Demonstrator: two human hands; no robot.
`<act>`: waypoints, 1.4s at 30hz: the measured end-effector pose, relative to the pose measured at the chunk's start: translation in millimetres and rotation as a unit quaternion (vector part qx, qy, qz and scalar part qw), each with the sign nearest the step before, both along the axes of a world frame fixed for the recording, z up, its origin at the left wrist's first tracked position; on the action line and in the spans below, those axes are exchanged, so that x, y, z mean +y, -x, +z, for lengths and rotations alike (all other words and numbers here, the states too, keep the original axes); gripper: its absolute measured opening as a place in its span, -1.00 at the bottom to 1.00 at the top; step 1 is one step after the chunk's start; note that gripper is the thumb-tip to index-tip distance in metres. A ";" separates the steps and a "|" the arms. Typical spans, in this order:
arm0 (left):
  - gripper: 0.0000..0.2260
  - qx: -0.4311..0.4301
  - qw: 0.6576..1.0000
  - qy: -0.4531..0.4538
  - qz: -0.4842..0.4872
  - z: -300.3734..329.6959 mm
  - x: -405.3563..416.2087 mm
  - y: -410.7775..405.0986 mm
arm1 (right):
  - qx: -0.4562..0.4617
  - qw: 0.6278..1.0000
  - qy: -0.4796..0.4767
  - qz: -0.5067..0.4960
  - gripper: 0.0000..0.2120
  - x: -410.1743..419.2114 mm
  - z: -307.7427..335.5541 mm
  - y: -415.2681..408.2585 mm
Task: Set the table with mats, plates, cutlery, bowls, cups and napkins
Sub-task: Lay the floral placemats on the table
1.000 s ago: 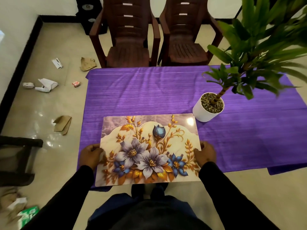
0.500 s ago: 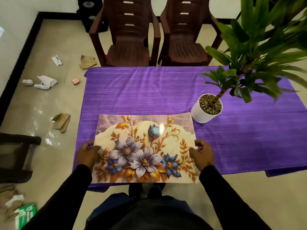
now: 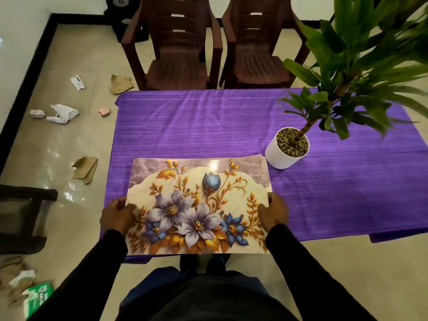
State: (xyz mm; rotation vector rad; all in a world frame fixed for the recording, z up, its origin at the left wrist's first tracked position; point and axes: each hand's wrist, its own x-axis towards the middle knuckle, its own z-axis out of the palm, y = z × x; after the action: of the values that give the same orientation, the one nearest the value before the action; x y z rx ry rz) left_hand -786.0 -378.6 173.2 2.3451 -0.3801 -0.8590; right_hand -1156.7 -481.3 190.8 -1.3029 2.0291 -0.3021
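Observation:
A glossy floral place mat (image 3: 199,205), cream with purple and blue flowers and gold leaves, lies at the near edge of the table under a purple cloth (image 3: 208,126). At its far right corner the edges of more mats show beneath it, so it looks like a stack. My left hand (image 3: 117,215) grips the mat's left edge, thumb on top. My right hand (image 3: 274,212) grips the right edge, fingers curled round it. The mat's near edge overhangs the table a little.
A white pot (image 3: 286,148) with gravel and a leafy green plant stands just beyond the mat's right corner. Two brown plastic chairs (image 3: 178,42) face the table's far side. Paper and cardboard scraps (image 3: 62,113) litter the floor on the left. A dark chair (image 3: 23,216) stands at the left.
The mat has slid slightly left and nearer to me, away from the pot. Both hands have stayed on its side edges.

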 end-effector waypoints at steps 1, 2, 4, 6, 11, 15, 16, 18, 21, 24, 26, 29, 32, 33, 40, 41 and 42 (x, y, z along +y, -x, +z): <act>-0.71 0.002 1.000 -0.002 0.001 0.6 -0.1 0.6 | 0.025 1.000 -0.005 0.011 -0.68 -1.3 -1.8 0.1; -0.71 0.004 1.000 -0.003 0.006 -0.1 -0.7 0.5 | 0.049 0.998 -0.014 0.023 -0.65 -2.6 -3.0 0.5; -0.71 0.008 1.000 -0.004 0.012 1.8 -1.7 1.7 | 0.080 0.995 -0.034 0.041 -0.62 -5.0 -5.6 1.6; -0.71 0.010 1.000 -0.002 0.014 2.7 -2.3 2.2 | 0.088 0.994 -0.045 0.049 -0.62 -6.4 -6.2 2.0; -0.74 0.008 1.000 0.000 0.013 -0.3 -2.2 1.7 | 0.105 0.992 -0.042 0.047 -0.60 -7.5 -2.7 1.5; -0.85 0.014 1.000 -0.001 0.013 3.3 -3.2 7.5 | 0.123 0.991 -0.013 0.047 -0.61 -4.9 0.9 1.8; -0.87 0.016 1.000 0.001 0.014 6.3 -3.7 10.1 | 0.122 0.992 -0.005 0.042 -0.62 -5.0 1.8 2.4; -0.92 0.019 1.000 0.006 0.009 9.2 -4.5 13.7 | 0.111 0.993 0.012 0.026 -0.63 -7.1 4.3 3.9; -0.91 0.029 1.000 0.006 0.001 4.0 -4.2 11.8 | 0.098 0.995 0.023 0.021 -0.63 -12.1 8.0 4.6; -0.88 0.036 0.999 -0.010 0.001 -4.9 -2.4 4.3 | 0.095 0.995 0.023 0.026 -0.64 -12.8 9.1 3.9; -0.86 0.038 0.999 -0.007 -0.005 -10.9 -1.4 0.3 | 0.097 0.995 0.023 0.024 -0.66 -12.1 9.9 3.4; -0.90 0.036 0.999 0.013 0.001 -8.9 -3.3 2.6 | 0.098 0.994 0.031 0.036 -0.68 -11.2 10.8 4.9; -0.91 0.025 1.000 0.011 -0.003 -3.8 -6.6 6.6 | 0.096 0.993 0.045 0.060 -0.68 -8.1 7.9 6.9; -0.90 0.019 1.000 0.011 -0.007 -3.3 -6.8 7.1 | 0.098 0.992 0.050 0.067 -0.67 -6.9 6.4 7.2; -0.88 -0.003 0.999 -0.017 -0.030 -12.7 -6.7 4.2 | 0.112 0.982 0.083 0.126 -0.56 -1.3 4.2 8.4; -0.86 -0.007 0.999 -0.017 -0.031 -11.9 -7.1 4.9 | 0.118 0.981 0.080 0.133 -0.55 -0.8 6.0 8.4; -0.84 -0.008 0.999 -0.016 -0.028 -11.2 -7.4 5.2 | 0.119 0.980 0.080 0.141 -0.55 -0.3 6.7 9.1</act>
State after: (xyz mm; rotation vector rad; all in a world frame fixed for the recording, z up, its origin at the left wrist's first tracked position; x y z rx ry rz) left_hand -791.2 -386.0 161.9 2.3811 -0.4449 -0.8796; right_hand -1165.8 -481.6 197.5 -1.7788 2.0095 -0.1878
